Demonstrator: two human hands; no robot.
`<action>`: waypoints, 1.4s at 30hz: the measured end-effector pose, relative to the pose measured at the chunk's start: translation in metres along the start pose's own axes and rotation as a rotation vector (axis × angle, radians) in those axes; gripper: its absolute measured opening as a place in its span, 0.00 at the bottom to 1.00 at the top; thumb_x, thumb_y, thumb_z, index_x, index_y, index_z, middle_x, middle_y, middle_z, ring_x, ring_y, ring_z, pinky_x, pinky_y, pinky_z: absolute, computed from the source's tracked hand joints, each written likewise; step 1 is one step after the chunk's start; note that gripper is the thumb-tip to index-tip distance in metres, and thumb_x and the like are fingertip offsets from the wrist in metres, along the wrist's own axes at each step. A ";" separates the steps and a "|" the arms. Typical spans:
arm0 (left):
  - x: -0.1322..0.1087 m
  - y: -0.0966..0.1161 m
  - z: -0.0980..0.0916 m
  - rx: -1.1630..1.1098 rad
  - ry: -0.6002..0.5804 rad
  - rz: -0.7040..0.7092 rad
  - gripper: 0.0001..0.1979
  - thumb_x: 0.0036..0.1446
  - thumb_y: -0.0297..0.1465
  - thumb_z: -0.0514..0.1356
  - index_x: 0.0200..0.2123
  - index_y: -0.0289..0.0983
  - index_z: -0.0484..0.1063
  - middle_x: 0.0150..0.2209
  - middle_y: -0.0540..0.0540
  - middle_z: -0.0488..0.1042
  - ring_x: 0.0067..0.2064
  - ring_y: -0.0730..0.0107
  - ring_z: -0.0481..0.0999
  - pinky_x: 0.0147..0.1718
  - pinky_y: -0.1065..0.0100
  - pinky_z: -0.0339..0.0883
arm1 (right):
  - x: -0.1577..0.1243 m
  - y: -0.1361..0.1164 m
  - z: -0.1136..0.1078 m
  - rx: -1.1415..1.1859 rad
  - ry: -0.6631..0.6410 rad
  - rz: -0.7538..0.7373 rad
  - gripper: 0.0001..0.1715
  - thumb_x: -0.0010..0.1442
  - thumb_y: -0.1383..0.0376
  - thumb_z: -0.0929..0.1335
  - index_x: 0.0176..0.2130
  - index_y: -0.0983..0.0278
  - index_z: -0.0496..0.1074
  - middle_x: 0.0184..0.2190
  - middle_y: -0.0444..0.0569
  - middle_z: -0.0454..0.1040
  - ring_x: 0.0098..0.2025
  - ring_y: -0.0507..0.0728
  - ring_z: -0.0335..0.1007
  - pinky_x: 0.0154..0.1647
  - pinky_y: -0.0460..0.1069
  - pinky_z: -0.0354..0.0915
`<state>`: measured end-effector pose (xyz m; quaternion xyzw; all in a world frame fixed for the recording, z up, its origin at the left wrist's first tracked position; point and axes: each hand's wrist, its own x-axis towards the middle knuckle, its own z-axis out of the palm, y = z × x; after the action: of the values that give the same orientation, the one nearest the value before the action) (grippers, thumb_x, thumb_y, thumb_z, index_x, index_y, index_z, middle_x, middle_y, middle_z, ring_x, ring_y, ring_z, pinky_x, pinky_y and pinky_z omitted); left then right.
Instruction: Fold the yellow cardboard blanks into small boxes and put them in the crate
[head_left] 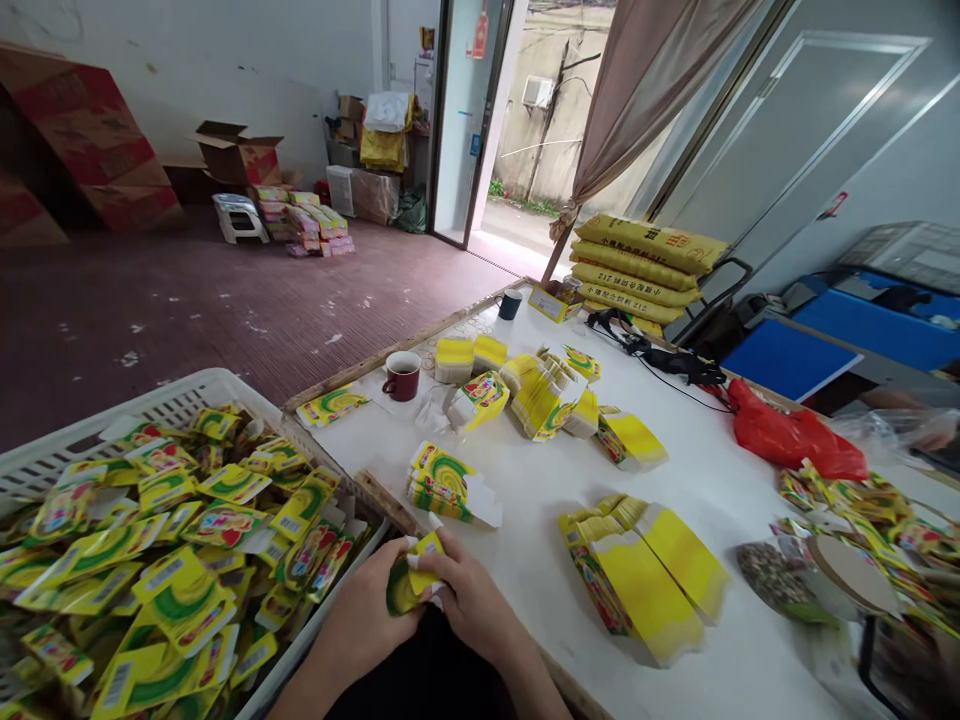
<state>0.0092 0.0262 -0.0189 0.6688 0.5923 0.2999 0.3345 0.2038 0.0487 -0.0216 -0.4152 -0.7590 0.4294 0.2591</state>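
Pinches box (pixel 403 590) in closed left hand (pixel 366 602) and right hand (pixel 478 600), bottom centre, likely steadying it near lower-left crate (pixel 214 380).

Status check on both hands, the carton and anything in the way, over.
Left hand and right hand, both gripping yellow-green carton. Carton beside table's wooden edge. White basket close on left; carton stack just ahead.

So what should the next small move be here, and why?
Probably press the small yellow-and-green cardboard packet closed: the left hand and right hand both grip it, and its panels look bent, though the grip partly hides them.
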 end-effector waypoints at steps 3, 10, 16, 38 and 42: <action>0.004 0.006 -0.009 0.029 -0.081 -0.003 0.24 0.46 0.31 0.67 0.50 0.41 0.74 0.47 0.44 0.83 0.48 0.53 0.83 0.47 0.57 0.77 | 0.002 -0.005 -0.014 0.035 -0.070 -0.015 0.22 0.58 0.79 0.64 0.44 0.60 0.80 0.57 0.54 0.75 0.61 0.59 0.74 0.61 0.53 0.69; 0.006 0.020 -0.016 0.034 -0.131 0.007 0.27 0.46 0.35 0.68 0.52 0.38 0.75 0.50 0.41 0.82 0.51 0.51 0.82 0.53 0.57 0.74 | -0.007 0.000 -0.015 -0.001 -0.047 -0.032 0.22 0.61 0.73 0.65 0.52 0.59 0.75 0.62 0.56 0.70 0.68 0.62 0.64 0.66 0.57 0.64; -0.001 0.024 -0.015 0.026 -0.180 -0.045 0.29 0.40 0.33 0.71 0.50 0.38 0.77 0.47 0.41 0.83 0.48 0.49 0.82 0.51 0.56 0.74 | -0.011 0.000 -0.015 0.048 -0.087 -0.082 0.13 0.64 0.63 0.69 0.49 0.59 0.74 0.58 0.56 0.73 0.60 0.64 0.72 0.60 0.58 0.69; 0.004 -0.020 0.008 -0.985 0.350 -0.484 0.33 0.47 0.48 0.73 0.51 0.38 0.72 0.50 0.39 0.80 0.48 0.60 0.81 0.45 0.61 0.75 | 0.017 0.063 -0.056 -0.455 0.595 0.285 0.09 0.59 0.62 0.68 0.40 0.63 0.72 0.40 0.57 0.78 0.43 0.64 0.72 0.49 0.59 0.68; 0.010 -0.027 0.003 -0.904 0.307 -0.470 0.32 0.49 0.51 0.70 0.50 0.36 0.72 0.47 0.40 0.81 0.45 0.61 0.82 0.45 0.60 0.75 | 0.026 0.064 -0.053 -0.501 0.538 0.298 0.09 0.60 0.61 0.69 0.41 0.63 0.73 0.41 0.56 0.78 0.43 0.63 0.71 0.50 0.57 0.66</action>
<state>-0.0037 0.0378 -0.0426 0.2554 0.5799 0.5366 0.5573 0.2561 0.1123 -0.0498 -0.6688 -0.6768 0.1394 0.2743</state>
